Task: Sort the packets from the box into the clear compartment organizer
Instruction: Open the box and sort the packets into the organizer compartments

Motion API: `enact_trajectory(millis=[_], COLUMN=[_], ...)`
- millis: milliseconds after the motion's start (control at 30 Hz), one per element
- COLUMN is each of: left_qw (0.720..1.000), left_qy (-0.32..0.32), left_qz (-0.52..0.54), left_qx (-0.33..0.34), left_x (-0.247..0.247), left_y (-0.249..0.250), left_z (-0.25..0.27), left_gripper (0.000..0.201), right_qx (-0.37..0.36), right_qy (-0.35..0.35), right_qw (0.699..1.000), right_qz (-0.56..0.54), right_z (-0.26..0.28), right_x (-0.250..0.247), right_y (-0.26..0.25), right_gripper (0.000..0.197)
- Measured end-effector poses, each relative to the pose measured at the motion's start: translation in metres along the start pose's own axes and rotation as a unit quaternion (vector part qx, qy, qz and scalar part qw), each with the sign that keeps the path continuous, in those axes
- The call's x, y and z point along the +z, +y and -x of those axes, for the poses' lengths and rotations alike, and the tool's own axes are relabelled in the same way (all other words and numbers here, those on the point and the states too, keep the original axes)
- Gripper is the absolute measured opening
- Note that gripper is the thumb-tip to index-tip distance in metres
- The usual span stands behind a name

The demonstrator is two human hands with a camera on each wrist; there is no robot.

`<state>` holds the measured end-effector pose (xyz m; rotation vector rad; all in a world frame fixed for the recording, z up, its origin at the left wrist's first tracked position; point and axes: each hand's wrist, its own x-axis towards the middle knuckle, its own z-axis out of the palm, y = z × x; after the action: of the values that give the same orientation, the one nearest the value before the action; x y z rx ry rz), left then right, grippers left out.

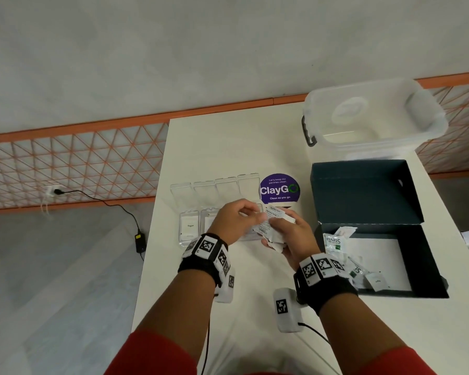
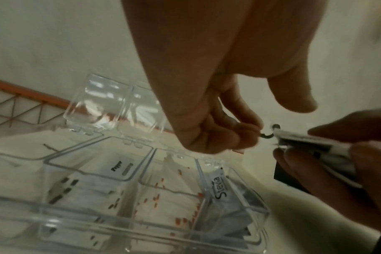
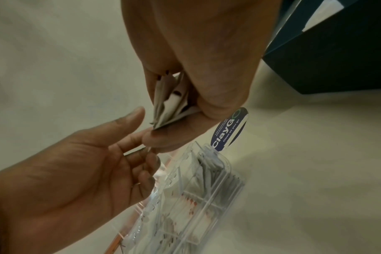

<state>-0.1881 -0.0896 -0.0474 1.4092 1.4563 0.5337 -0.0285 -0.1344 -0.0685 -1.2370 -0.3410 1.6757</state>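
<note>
My right hand grips a fanned stack of white packets just above the table, right of the clear compartment organizer. My left hand hovers over the organizer, its fingers loosely curled. The index fingertip touches the stack's lower corner and the thumb stands apart. The organizer's lids are up. Its compartments hold a Sugar packet, Pepper packets, red-printed packets and Stevia packets. The open dark box at right has more packets, one of them a Stevia packet.
A purple ClayGo sticker lies between organizer and box. A clear plastic tub stands at the table's back right. The table's left edge runs just beside the organizer; on the floor below is a power adapter with its cable.
</note>
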Motion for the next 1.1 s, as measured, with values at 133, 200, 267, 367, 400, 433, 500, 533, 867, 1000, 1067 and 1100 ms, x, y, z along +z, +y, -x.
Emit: enact_trajectory(millis=[133, 200, 267, 367, 400, 433, 500, 533, 867, 1000, 1067, 1100], left_qw=[0.999, 0.998, 0.997, 0.996, 0.994, 0.993, 0.989, 0.987, 0.98, 0.968, 0.959, 0.954], left_qy=[-0.028, -0.014, 0.008, 0.075, 0.097, 0.116, 0.141, 0.145, 0.086, 0.062, 0.047, 0.038], left_qz=[0.022, 0.05, 0.067, 0.036, 0.021, 0.004, -0.04, -0.061, -0.175, -0.238, -0.277, -0.295], left_qx=[-0.023, -0.032, -0.038, -0.04, -0.039, -0.036, -0.026, -0.023, -0.039, -0.045, -0.036, -0.026], left_x=[-0.004, -0.004, -0.005, -0.008, -0.008, -0.008, -0.005, -0.002, 0.028, 0.027, 0.026, 0.025], left_y=[-0.001, -0.001, -0.001, -0.001, -0.001, -0.001, 0.0, 0.001, 0.005, 0.002, 0.001, -0.001], left_z=[0.007, 0.008, 0.008, 0.007, 0.006, 0.006, 0.006, 0.005, -0.018, -0.023, -0.024, -0.024], left_gripper=[0.03, 0.03, 0.026, 0.016, 0.013, 0.013, 0.02, 0.023, 0.02, 0.01, 0.007, 0.009], right_qx=[0.008, 0.009, 0.008, 0.006, 0.005, 0.004, 0.001, 0.0, -0.003, -0.004, -0.001, 0.0], right_qy=[-0.02, -0.024, -0.021, -0.014, -0.01, -0.006, 0.001, 0.005, 0.028, 0.032, 0.032, 0.031], right_qw=[1.0, 0.999, 0.999, 0.999, 0.999, 0.999, 0.999, 0.999, 0.998, 0.998, 0.998, 0.998], right_qz=[-0.01, -0.021, -0.026, -0.04, -0.044, -0.045, -0.048, -0.05, -0.051, -0.049, -0.051, -0.054], right_z=[0.002, 0.003, 0.003, 0.004, 0.005, 0.005, 0.006, 0.006, 0.003, 0.0, -0.001, -0.002], right_x=[0.006, 0.007, 0.007, 0.006, 0.005, 0.004, 0.001, 0.0, -0.016, -0.022, -0.022, -0.022], right_y=[0.003, 0.004, 0.005, 0.005, 0.005, 0.004, 0.004, 0.003, -0.005, -0.009, -0.008, -0.008], right_gripper=[0.026, 0.026, 0.025, 0.025, 0.023, 0.022, 0.02, 0.021, 0.022, 0.02, 0.021, 0.022])
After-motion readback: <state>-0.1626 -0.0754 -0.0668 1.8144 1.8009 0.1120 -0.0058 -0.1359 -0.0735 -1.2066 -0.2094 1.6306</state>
